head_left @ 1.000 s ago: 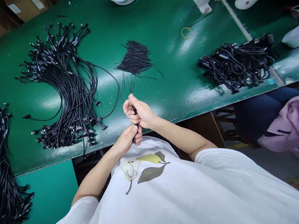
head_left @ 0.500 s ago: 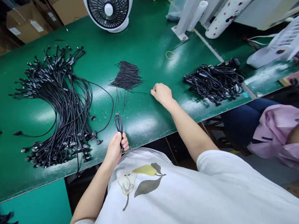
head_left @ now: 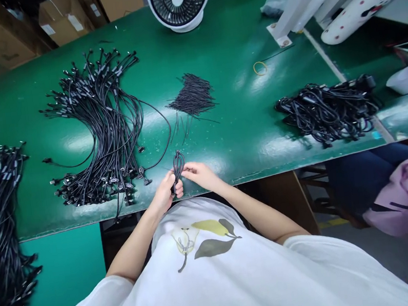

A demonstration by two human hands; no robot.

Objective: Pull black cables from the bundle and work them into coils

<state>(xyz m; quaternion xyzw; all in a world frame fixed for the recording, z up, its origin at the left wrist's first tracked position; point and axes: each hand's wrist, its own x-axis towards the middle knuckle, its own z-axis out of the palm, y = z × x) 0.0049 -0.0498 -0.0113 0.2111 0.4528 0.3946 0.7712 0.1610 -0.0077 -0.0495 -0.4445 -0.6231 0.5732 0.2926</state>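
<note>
My left hand (head_left: pixel 165 193) is closed round a folded black cable (head_left: pixel 178 163), whose looped end sticks up from the fist near the table's front edge. My right hand (head_left: pixel 201 174) touches the bundle from the right, thumb and fingers pinched. A thin dark strand, which looks like a twist tie, pokes out left of the cable; the pinched part is hidden. Beyond the hands lies a pile of black twist ties (head_left: pixel 194 94), a few of them loose. To the left spreads a big bunch of straight black cables (head_left: pixel 107 129) with metal plugs.
Folded black cables (head_left: pixel 328 112) form a heap on the right. Another cable bunch (head_left: pixel 0 196) hangs over the left edge. A white fan (head_left: pixel 178 1) stands at the back, and a yellow ring (head_left: pixel 259 68) lies near a metal post (head_left: pixel 281 36). A person in pink (head_left: pixel 407 193) sits at right.
My right hand has come from beside the twist tie pile to the cable in my left hand. The view has turned left, so the table's things appear farther right.
</note>
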